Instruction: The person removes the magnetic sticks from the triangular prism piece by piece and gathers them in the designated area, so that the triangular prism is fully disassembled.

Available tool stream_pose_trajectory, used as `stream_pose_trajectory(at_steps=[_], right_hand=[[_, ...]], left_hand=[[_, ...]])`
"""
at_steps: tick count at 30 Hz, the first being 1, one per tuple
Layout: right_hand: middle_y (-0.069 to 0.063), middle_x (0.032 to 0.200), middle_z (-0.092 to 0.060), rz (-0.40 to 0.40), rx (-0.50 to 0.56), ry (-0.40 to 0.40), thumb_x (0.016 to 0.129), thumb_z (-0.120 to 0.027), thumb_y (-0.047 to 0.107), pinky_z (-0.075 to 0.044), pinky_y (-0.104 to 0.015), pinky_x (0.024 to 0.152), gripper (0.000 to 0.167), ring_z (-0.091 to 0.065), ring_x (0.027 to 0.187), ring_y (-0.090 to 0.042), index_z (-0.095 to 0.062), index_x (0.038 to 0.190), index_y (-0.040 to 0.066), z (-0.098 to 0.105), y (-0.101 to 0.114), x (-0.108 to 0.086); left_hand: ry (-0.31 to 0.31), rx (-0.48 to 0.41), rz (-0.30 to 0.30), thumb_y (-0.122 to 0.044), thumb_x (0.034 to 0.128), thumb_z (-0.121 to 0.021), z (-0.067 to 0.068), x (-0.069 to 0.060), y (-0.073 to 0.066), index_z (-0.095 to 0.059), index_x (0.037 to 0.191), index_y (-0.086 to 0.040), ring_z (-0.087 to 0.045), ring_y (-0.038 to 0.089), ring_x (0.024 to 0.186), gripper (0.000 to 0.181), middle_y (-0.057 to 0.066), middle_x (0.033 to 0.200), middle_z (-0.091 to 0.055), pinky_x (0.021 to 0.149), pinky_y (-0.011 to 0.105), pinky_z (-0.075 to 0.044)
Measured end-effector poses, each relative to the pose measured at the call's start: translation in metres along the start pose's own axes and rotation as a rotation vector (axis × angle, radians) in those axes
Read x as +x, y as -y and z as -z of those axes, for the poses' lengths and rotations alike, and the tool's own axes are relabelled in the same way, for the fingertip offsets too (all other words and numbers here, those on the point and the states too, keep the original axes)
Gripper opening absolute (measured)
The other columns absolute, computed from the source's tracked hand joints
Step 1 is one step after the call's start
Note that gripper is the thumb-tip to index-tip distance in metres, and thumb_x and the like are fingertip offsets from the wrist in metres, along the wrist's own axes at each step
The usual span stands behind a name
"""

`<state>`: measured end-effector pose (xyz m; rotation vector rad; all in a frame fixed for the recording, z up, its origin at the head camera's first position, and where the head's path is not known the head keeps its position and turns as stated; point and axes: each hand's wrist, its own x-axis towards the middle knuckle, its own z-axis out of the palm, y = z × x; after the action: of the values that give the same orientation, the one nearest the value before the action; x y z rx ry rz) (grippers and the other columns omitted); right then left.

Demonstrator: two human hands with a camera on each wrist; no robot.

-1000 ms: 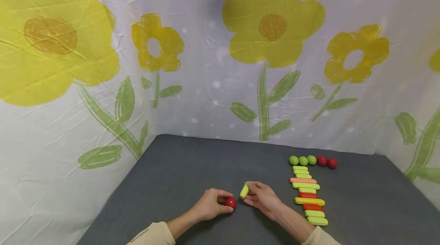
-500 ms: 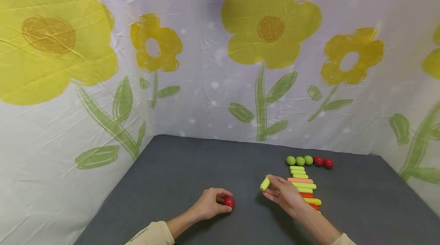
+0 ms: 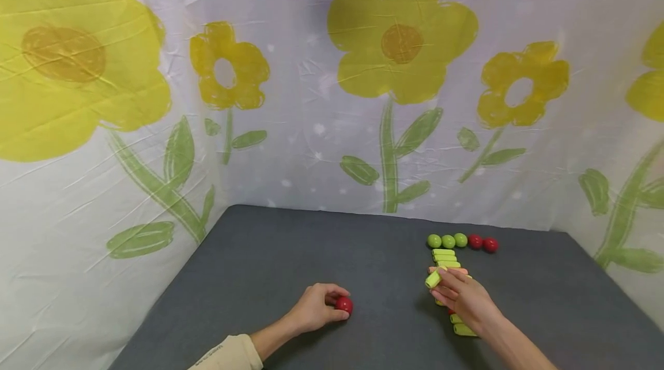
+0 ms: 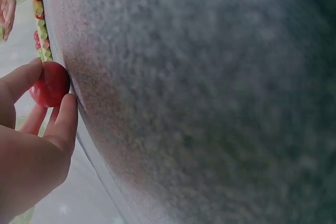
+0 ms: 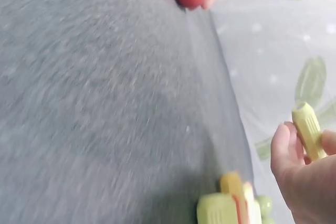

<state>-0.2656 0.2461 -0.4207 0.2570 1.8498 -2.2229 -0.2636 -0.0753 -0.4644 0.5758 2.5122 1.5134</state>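
Observation:
My left hand (image 3: 313, 308) rests low over the dark cloth, thumb and fingers around a glossy red ball (image 3: 344, 305). In the left wrist view that red ball (image 4: 51, 84) touches the cloth between thumb and fingertips. Farther right, my right hand (image 3: 467, 298) pinches a short yellow-green ridged stick (image 3: 433, 279), tilted and raised above the surface. Its grooved side and hollow-looking end show on the stick (image 5: 308, 129) in the right wrist view. Beneath this hand runs a column of coloured sticks (image 3: 445, 259), its middle partly hidden by the fingers.
Behind the column lies a row of balls: green balls (image 3: 448, 241) at left, red balls (image 3: 490, 245) at right. Sticks at the column's near end (image 3: 464, 329) show by the right wrist. A flower-printed curtain (image 3: 301, 128) borders the dark cloth-covered table (image 3: 290, 249).
My right hand has carried the yellow-green stick rightward, away from the left hand, to over the column. The left hand keeps holding the red ball in place. The view has turned slightly right.

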Motion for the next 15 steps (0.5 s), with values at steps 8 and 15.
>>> stream_pose_trajectory(at_steps=[8,15], right_hand=[[-0.032,0.144,-0.018,-0.060,-0.008,-0.030,0.098,-0.055,0.028,-0.046,-0.035,0.094,0.089,-0.056,0.099,-0.015,0.010,0.146,-0.008,0.028,-0.003,-0.015],[-0.037,0.144,-0.016,-0.093,-0.023,-0.078,0.099,-0.054,0.026,-0.046,-0.040,0.093,0.086,-0.060,0.096,-0.019,0.008,0.144,-0.013,0.045,-0.012,-0.024]], left_hand=[[0.007,-0.017,0.008,-0.004,0.0757,-0.080,-0.003,0.003,0.000,-0.069,0.107,-0.002,-0.064,0.016,0.083,0.033,0.001,0.091,-0.067,0.072,0.034,-0.053],[0.019,-0.035,0.006,-0.005,0.0762,-0.080,-0.004,0.005,-0.001,-0.069,0.107,-0.001,-0.064,0.016,0.082,0.033,0.002,0.091,-0.067,0.071,0.032,-0.053]])
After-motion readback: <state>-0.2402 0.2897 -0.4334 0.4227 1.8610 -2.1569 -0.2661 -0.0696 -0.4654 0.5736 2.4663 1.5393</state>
